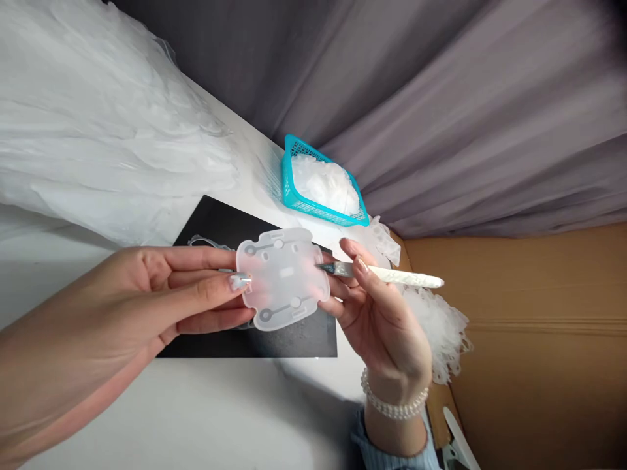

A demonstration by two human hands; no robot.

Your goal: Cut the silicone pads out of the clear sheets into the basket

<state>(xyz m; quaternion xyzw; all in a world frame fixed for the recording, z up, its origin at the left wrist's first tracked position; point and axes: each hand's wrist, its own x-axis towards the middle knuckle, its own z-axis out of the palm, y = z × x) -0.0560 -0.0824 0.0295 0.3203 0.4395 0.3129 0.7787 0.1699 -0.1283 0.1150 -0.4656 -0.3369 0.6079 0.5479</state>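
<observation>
My left hand [196, 287] grips the left edge of a translucent, frosted flat piece [284, 277], thumb on top and fingers beneath. The piece has a rounded, notched outline, small slots and keyhole-like marks. My right hand [377, 307] holds a craft knife [401, 275] with a white wrapped handle between thumb and index finger. Its dark blade points left, close to the piece's right edge; whether it touches cannot be made out. Other fingers of my right hand reach behind that edge and support it.
A black mat [298, 339] lies on the white table [235, 405] under my hands. Behind stands a turquoise basket [326, 212] of white pieces. A large translucent heap [108, 130] fills the left. At right are frilly scraps [438, 329] and a cardboard wall [533, 339]; grey curtain [441, 98] hangs behind.
</observation>
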